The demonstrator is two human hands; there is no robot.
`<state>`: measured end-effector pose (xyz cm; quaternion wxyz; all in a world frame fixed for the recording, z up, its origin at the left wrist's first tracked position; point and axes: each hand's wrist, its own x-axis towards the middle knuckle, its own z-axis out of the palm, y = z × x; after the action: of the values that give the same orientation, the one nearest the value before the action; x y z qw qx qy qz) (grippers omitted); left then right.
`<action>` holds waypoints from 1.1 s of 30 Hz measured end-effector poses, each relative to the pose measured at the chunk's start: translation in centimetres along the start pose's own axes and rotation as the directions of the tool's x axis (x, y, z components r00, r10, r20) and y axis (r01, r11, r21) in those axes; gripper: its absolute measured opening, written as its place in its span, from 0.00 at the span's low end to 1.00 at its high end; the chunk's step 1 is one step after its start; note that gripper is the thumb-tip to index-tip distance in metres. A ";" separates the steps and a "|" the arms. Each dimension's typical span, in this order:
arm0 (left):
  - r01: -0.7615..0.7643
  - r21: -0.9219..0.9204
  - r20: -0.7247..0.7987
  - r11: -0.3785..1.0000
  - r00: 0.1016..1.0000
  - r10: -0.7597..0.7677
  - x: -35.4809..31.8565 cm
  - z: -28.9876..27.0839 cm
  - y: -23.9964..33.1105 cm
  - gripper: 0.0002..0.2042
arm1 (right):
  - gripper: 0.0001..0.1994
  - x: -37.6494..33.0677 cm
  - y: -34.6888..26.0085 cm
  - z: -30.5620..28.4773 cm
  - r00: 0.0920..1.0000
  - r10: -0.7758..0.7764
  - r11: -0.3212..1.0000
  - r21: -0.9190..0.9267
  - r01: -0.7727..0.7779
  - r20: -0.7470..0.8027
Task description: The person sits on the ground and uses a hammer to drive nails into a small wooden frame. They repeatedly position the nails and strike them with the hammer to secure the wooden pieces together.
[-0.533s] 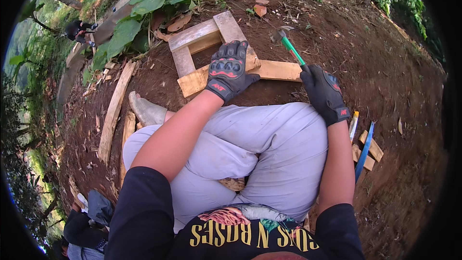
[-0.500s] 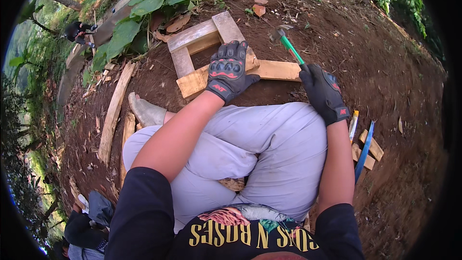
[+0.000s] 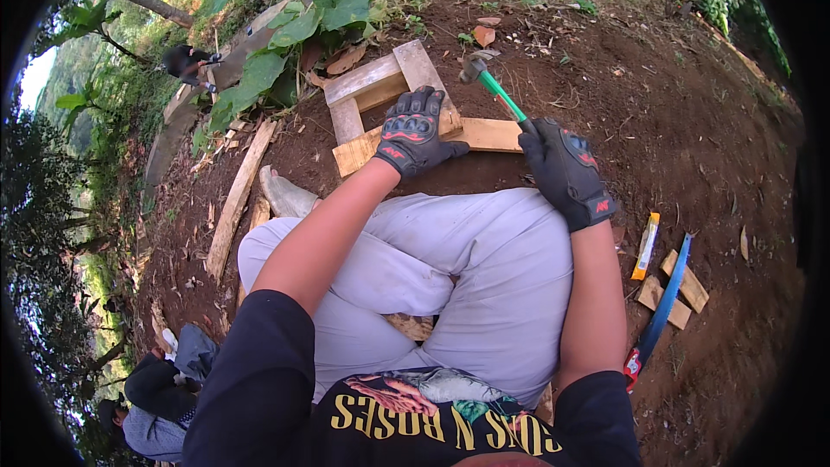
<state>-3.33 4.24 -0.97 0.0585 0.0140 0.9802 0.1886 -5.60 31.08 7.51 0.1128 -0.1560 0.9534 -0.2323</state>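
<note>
Both hands wear black gloves with red trim. My left hand [image 3: 413,136] lies over the near side of a rectangular wooden frame [image 3: 368,79], fingers stretched forward and thumb out to the right. Beneath it runs the frame's near board [image 3: 353,154], partly covered by the glove. Another pale board [image 3: 494,135] extends from there toward my right hand [image 3: 566,171]. That hand is closed round the lower handle of a green-handled hammer [image 3: 501,95]. The hammer tilts up and left, its metal head above the pale board and apart from the frame.
Right of my leg lie a handsaw [image 3: 666,301] with a blue blade, short wood offcuts [image 3: 689,283] and a yellow-and-white packet [image 3: 645,247]. At left are a long plank [image 3: 239,201] and leafy plants [image 3: 258,82]. One person [image 3: 156,402] is at lower left, another [image 3: 187,62] at far left.
My right hand and the hammer have moved left, bringing the hammer head closer to the frame. My left hand stays on the frame. The view has shifted, showing more of the saw.
</note>
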 end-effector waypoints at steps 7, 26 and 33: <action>0.078 -0.447 -0.144 0.891 0.977 -0.158 -0.7 0.3 0.7 0.22 | 0.15 -0.5 -0.1 -0.9 0.994 -0.108 0.989 0.104 0.106 0.021; 0.001 -0.497 -0.216 0.868 0.968 -0.125 -0.2 1.2 0.2 0.09 | 0.09 -0.3 2.4 -2.5 0.893 -0.434 0.864 -0.226 0.450 0.116; -0.002 -0.554 -0.194 0.833 0.973 -0.126 -0.2 1.5 0.0 0.08 | 0.10 -0.4 0.6 -2.8 0.912 -0.398 0.891 -0.193 0.410 0.103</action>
<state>-2.92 4.76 -2.34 -0.0436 -0.0566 0.8848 0.4605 -6.15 32.91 9.75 0.0740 -0.3688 0.9153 -0.1437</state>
